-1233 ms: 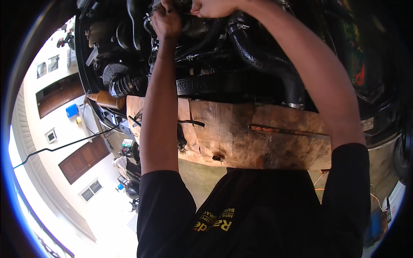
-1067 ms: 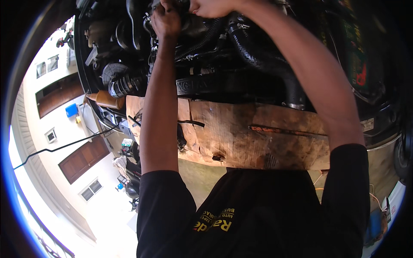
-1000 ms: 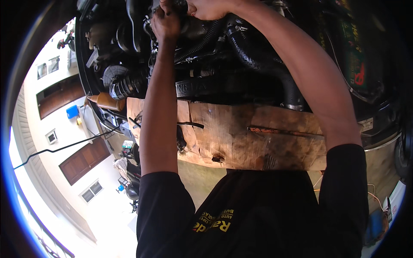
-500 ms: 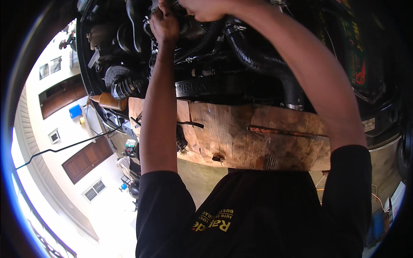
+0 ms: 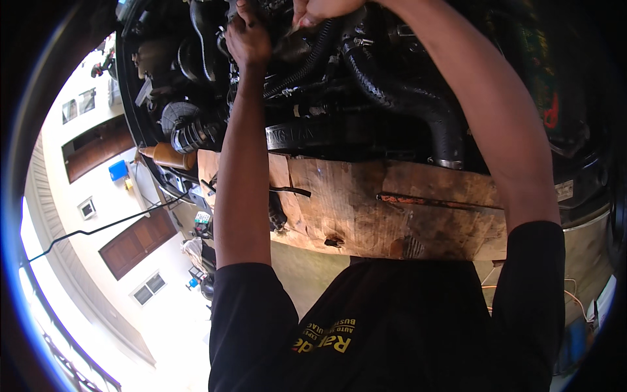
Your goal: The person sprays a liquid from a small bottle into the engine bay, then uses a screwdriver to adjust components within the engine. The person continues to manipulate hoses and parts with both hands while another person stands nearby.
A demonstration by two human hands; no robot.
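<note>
Both my arms reach up over a car's engine bay. My left hand (image 5: 249, 43) is at the upper edge, fingers bent against dark engine parts; what they grip cannot be made out. To its right, my right hand (image 5: 326, 9) is partly cut off by the top of the picture. Its fingers are pinched together at a small pale piece, too unclear to name. Below the hands runs a black ribbed hose (image 5: 300, 73). A thick black radiator hose (image 5: 418, 104) with metal clamps curves down at the right.
A stained cardboard sheet (image 5: 346, 189) covers the front edge before me, with a rusty, dark bar (image 5: 431, 201) on it. An amber bottle (image 5: 171, 155) lies at the left, near a ribbed intake duct (image 5: 192, 135). A thin black rod (image 5: 98, 227) extends leftward.
My right hand has shifted slightly right and upward, away from the left one. My left hand stays at nearly the same spot, its fingers a little more in view.
</note>
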